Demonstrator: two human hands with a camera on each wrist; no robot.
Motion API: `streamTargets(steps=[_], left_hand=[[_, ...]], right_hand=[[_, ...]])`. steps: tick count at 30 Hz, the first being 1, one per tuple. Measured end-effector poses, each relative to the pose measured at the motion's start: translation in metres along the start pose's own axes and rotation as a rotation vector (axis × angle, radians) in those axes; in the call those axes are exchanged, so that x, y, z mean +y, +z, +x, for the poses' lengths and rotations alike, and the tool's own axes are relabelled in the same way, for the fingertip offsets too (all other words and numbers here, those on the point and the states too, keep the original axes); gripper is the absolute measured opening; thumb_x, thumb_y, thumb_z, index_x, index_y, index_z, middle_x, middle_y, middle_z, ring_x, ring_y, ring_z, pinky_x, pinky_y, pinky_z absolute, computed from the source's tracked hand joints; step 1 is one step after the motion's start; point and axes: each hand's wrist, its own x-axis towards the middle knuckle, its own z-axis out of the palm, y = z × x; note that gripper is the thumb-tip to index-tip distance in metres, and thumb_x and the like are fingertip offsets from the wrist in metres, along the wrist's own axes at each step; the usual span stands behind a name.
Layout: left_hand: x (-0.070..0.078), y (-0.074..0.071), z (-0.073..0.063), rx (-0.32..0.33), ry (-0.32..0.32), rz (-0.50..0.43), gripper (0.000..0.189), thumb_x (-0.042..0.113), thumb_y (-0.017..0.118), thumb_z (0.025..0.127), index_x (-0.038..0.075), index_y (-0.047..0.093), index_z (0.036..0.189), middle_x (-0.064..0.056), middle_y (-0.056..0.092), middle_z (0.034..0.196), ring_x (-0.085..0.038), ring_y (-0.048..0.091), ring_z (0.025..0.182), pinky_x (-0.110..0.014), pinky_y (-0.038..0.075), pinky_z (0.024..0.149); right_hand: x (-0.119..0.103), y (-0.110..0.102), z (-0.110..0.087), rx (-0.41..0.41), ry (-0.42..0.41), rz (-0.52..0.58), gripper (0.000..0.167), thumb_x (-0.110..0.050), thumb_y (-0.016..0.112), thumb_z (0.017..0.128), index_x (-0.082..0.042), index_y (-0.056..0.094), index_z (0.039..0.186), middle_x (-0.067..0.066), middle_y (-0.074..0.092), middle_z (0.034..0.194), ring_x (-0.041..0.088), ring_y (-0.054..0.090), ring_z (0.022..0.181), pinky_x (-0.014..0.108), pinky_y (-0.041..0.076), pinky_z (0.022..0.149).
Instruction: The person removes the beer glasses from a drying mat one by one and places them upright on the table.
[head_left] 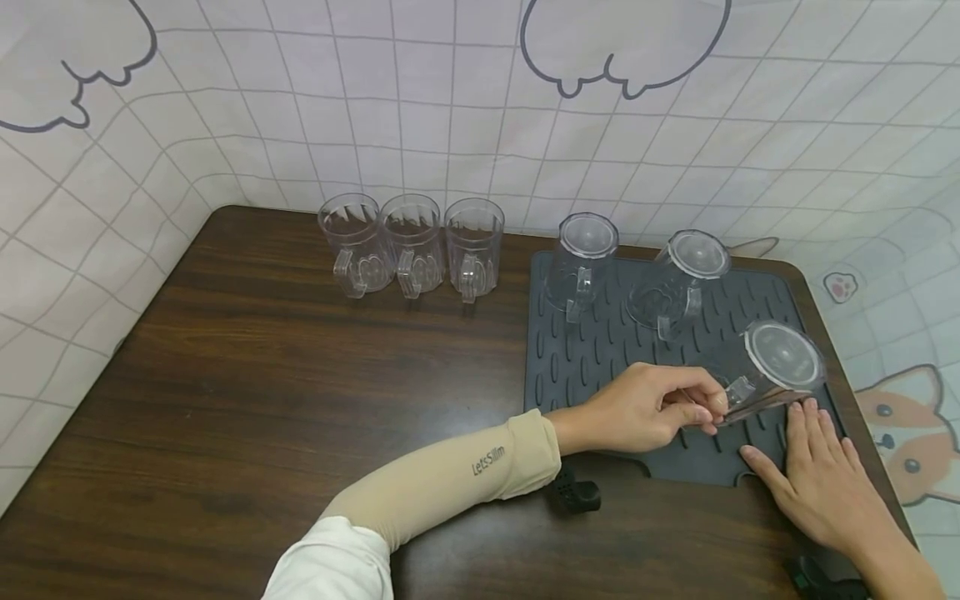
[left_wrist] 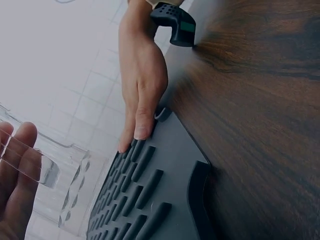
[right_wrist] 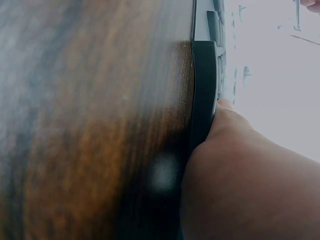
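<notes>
My left hand (head_left: 652, 408) pinches the handle of a clear mug (head_left: 783, 357), which is held base-up over the front right of a dark grey drying mat (head_left: 577, 367). Whether its rim touches the mat is hard to tell. In the left wrist view, fingers (left_wrist: 17, 170) grip the clear handle. My right hand (head_left: 821, 483) lies with straight fingers on the mat's front right corner, just in front of the mug. Two more clear mugs, one (head_left: 583, 262) at the back left and another (head_left: 682, 279) to its right, stand upside down on the mat.
Three clear mugs stand upright in a row, the left one (head_left: 360, 246) first, along the back of the dark wooden table (head_left: 300, 392). A white grid-patterned cloth (head_left: 420, 100) hangs behind the table and along its sides.
</notes>
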Motion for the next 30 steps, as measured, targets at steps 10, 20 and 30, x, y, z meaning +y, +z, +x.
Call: streamTargets(steps=[10,20,30], left_hand=[[0.005,-0.006,-0.008,-0.012,0.021,0.038,0.015,0.011,0.057,0.106,0.011,0.066,0.119,0.001,0.075,0.112,0.009,0.069,0.095,-0.002,0.052,0.085],[0.009,-0.012,-0.017,0.009,0.067,0.139,0.014,0.013,0.058,0.106,0.014,0.067,0.117,0.006,0.075,0.107,0.012,0.065,0.093,0.0,0.05,0.084],[0.012,-0.02,-0.029,0.054,0.151,0.127,0.013,0.01,0.058,0.105,0.01,0.066,0.115,-0.003,0.073,0.109,-0.003,0.07,0.096,-0.003,0.05,0.086]], right_hand=[[0.001,0.001,0.001,0.004,0.004,-0.002,0.094,-0.053,0.039,0.109,0.02,0.001,0.156,0.049,-0.001,0.158,0.063,-0.003,0.153,0.082,0.001,0.118],[0.002,0.002,0.001,0.032,-0.013,-0.006,0.093,-0.051,0.04,0.11,0.02,0.002,0.156,0.052,0.004,0.156,0.064,-0.001,0.152,0.08,0.002,0.119],[0.003,0.005,0.001,0.038,-0.042,-0.027,0.094,-0.051,0.04,0.11,0.021,0.0,0.155,0.051,0.001,0.158,0.066,0.0,0.15,0.076,0.002,0.123]])
